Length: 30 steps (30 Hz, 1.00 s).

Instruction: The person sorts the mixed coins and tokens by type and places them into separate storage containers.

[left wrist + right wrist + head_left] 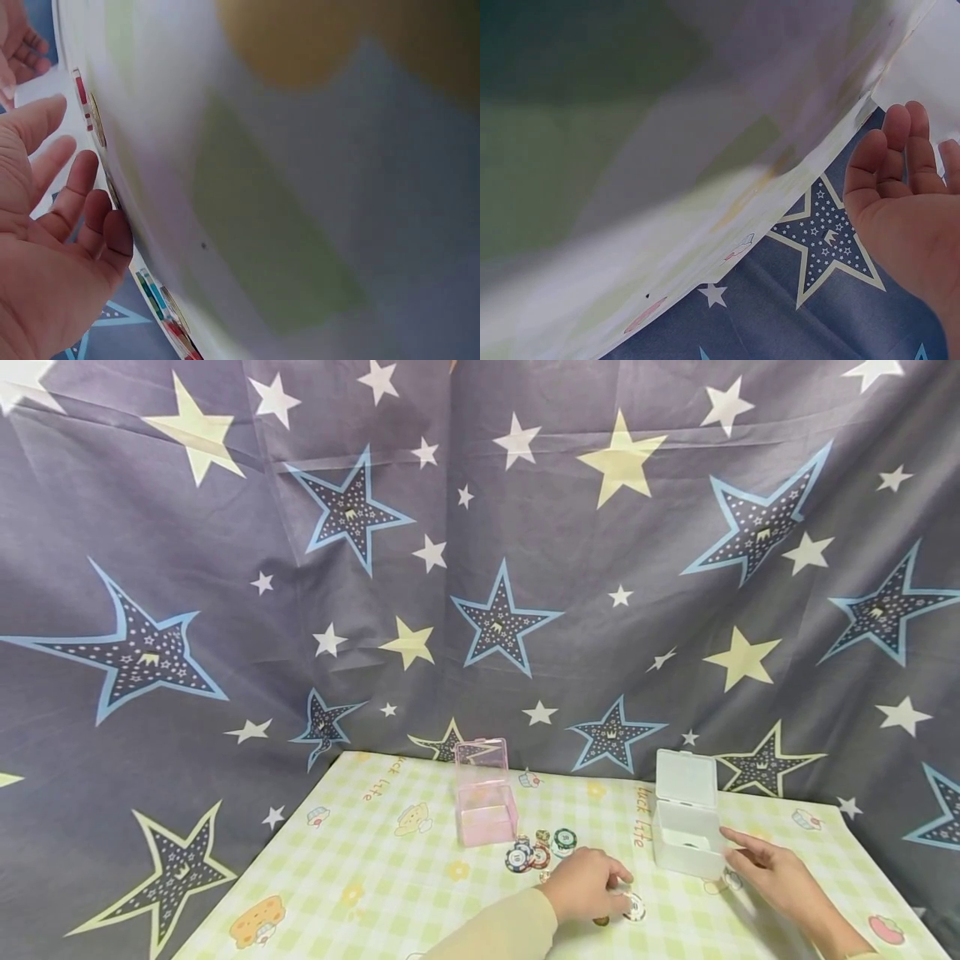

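My left hand (588, 885) is low over the tablecloth, its fingers loosely bent and thumb apart. Close to its fingertips lies a white poker chip (634, 907), with a small brown coin (601, 921) partly under the hand. In the left wrist view, a red-and-white chip edge (81, 90) shows just beyond the thumb. The right hand (772, 868) has its fingers extended at the right side of a white box (688, 860), whose lid (686, 778) is raised. Something small lies inside that box. In the right wrist view the fingers (868, 161) are gently bent beside the white box.
A clear pink box (487, 827) stands further left, lid up. In front of it lie a dark blue chip (518, 857), a red chip (539, 857), a green chip (565, 839) and small gold coins. A starry curtain (525, 693) hangs behind the checkered tablecloth (337, 893).
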Each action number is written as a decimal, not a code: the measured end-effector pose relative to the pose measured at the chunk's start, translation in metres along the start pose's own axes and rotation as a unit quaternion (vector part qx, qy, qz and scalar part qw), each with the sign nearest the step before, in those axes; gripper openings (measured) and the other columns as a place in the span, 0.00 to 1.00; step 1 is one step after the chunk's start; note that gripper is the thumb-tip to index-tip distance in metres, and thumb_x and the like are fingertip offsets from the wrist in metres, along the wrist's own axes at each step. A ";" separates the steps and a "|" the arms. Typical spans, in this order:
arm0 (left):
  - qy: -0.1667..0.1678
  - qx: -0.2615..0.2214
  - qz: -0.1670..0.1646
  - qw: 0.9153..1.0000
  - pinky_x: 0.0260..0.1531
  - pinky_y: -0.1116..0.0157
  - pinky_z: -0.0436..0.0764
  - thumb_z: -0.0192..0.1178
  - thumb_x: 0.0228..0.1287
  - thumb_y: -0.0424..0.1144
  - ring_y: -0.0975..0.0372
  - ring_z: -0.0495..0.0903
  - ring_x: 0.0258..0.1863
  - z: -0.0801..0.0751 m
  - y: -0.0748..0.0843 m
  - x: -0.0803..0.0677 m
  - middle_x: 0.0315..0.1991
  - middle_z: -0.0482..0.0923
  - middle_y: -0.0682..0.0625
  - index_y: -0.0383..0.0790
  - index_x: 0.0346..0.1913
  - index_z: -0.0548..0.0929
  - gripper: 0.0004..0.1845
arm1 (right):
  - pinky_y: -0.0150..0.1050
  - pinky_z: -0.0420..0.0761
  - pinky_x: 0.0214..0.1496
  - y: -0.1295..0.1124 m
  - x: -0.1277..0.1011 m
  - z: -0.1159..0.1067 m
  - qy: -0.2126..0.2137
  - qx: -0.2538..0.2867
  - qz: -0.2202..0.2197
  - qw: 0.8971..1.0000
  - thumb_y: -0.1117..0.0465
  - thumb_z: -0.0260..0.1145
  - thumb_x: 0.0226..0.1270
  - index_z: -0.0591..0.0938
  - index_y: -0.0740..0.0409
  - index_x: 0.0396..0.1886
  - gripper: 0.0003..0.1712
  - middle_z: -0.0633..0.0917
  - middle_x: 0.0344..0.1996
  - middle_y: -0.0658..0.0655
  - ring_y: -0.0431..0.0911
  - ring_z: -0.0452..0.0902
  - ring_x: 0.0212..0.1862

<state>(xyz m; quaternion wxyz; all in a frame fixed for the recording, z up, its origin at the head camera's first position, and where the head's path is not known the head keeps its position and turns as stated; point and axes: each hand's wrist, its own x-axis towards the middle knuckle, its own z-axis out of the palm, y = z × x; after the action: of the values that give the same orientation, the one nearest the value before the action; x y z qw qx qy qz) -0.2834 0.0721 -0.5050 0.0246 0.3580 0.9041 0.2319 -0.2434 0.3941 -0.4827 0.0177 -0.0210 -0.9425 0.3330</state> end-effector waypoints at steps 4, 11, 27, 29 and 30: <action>0.002 0.035 0.015 0.999 0.42 0.81 0.74 0.77 0.60 0.53 0.78 0.75 0.33 0.001 0.002 0.000 0.32 0.85 0.67 0.57 0.54 0.93 0.19 | 0.48 0.88 0.53 0.000 0.000 0.000 0.000 0.002 -0.001 1.000 0.45 0.60 0.84 0.72 0.63 0.78 0.35 0.83 0.63 0.76 0.64 0.86 0.60; -0.008 0.068 0.009 0.998 0.47 0.77 0.76 0.78 0.58 0.58 0.75 0.75 0.36 0.002 0.002 0.000 0.30 0.81 0.67 0.60 0.54 0.93 0.22 | 0.48 0.88 0.54 0.001 0.000 0.000 -0.005 0.005 0.002 1.000 0.44 0.60 0.84 0.71 0.63 0.79 0.36 0.83 0.64 0.76 0.64 0.85 0.61; -0.014 0.090 0.012 0.996 0.46 0.75 0.75 0.79 0.56 0.61 0.74 0.76 0.40 0.007 0.001 0.001 0.38 0.85 0.70 0.68 0.51 0.93 0.19 | 0.51 0.88 0.55 0.001 0.001 0.000 -0.009 0.011 0.003 1.000 0.44 0.59 0.84 0.71 0.63 0.79 0.36 0.83 0.64 0.76 0.63 0.86 0.61; -0.015 0.087 0.006 0.996 0.46 0.75 0.75 0.79 0.57 0.61 0.74 0.75 0.40 0.006 0.002 0.001 0.38 0.84 0.70 0.68 0.51 0.93 0.18 | 0.56 0.86 0.58 0.001 0.001 0.000 -0.012 0.016 0.004 1.000 0.44 0.59 0.85 0.70 0.63 0.79 0.37 0.82 0.65 0.76 0.64 0.85 0.61; -0.015 0.086 0.004 0.996 0.46 0.74 0.75 0.79 0.57 0.61 0.74 0.75 0.40 0.006 0.003 0.000 0.38 0.84 0.70 0.68 0.50 0.93 0.18 | 0.58 0.86 0.59 0.001 0.001 0.000 -0.013 0.019 0.004 1.000 0.44 0.59 0.85 0.70 0.64 0.80 0.37 0.82 0.65 0.77 0.65 0.85 0.61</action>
<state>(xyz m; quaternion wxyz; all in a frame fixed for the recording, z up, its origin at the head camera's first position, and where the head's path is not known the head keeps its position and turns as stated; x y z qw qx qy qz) -0.2806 0.0769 -0.5092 0.0063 0.3659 0.9189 0.1475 -0.2443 0.3949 -0.4839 0.0045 -0.0205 -0.9361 0.3512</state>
